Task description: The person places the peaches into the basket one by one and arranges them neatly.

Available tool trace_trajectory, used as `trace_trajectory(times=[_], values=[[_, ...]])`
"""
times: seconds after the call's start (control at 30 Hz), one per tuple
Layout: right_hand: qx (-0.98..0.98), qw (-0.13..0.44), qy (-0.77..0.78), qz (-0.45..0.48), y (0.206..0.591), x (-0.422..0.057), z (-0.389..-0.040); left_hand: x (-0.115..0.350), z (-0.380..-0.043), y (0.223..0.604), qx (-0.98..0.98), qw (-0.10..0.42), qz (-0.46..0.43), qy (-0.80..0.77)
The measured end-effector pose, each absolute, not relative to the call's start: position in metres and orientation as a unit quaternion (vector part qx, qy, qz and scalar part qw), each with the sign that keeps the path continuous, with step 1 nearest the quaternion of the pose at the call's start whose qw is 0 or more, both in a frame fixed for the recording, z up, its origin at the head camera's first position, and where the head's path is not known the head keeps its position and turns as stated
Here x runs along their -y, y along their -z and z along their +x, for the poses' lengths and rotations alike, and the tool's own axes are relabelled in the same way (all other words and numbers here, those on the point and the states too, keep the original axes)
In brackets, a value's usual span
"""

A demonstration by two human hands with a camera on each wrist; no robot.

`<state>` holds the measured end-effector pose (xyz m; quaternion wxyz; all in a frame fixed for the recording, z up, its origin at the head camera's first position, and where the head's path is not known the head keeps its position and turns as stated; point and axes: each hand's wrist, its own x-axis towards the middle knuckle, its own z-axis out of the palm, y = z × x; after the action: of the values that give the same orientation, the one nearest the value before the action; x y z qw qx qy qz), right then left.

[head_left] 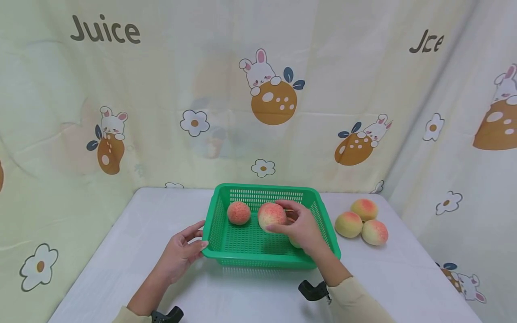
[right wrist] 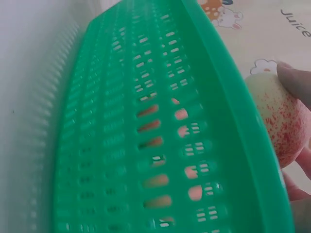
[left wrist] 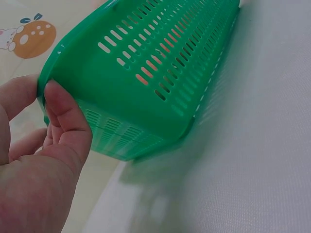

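A green plastic basket (head_left: 258, 262) with slotted walls stands on the white table. My left hand (head_left: 182, 252) pinches its left rim, the thumb outside, as the left wrist view shows close up. Over the basket, my right hand (head_left: 300, 225) grips a peach (head_left: 271, 216) between thumb and fingers; its pink-speckled skin shows above the rim in the right wrist view, beside the thumb (right wrist: 296, 83). A redder peach (head_left: 238, 213) lies in the basket's left part. Under the right hand, part of a pale peach (head_left: 295, 242) shows inside the basket, mostly hidden.
Three peaches (head_left: 348, 224) sit close together on the table (head_left: 258, 296) to the right of the basket. Behind the table hangs a cream curtain (head_left: 226, 148) printed with rabbits and flowers. Both wrists carry black camera mounts (head_left: 313, 290).
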<state>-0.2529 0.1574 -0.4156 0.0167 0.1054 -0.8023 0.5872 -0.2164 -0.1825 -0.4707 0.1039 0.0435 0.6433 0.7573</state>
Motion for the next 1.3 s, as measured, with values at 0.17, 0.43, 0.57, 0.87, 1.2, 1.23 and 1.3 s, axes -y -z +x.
trace_trajectory(times=[0.17, 0.43, 0.57, 0.87, 1.2, 1.23, 1.3], values=[[0.817, 0.024, -0.567, 0.102, 0.415, -0.147, -0.254, 0.183, -0.218, 0.471, -0.641, 0.105, 0.048, -0.758], [0.818, -0.009, -0.57, 0.074, 0.419, -0.131, -0.258, 0.183, -0.219, 0.472, -0.64, 0.107, 0.047, -0.76], [0.813, -0.024, -0.576, 0.079, 0.421, -0.122, -0.262, 0.183, -0.219, 0.472, -0.641, 0.106, 0.047, -0.759], [0.815, -0.053, -0.571, 0.087, 0.418, -0.106, -0.271, 0.184, -0.219, 0.472, -0.64, 0.104, 0.052, -0.759], [0.824, -0.071, -0.552, 0.105, 0.416, -0.085, -0.281, 0.184, -0.219, 0.474, -0.641, 0.101, 0.045, -0.759], [0.828, -0.071, -0.546, 0.105, 0.416, -0.084, -0.281, 0.184, -0.219, 0.474, -0.639, 0.102, 0.044, -0.761], [0.833, -0.075, -0.538, 0.103, 0.417, -0.081, -0.281, 0.184, -0.218, 0.474, -0.639, 0.104, 0.049, -0.761]])
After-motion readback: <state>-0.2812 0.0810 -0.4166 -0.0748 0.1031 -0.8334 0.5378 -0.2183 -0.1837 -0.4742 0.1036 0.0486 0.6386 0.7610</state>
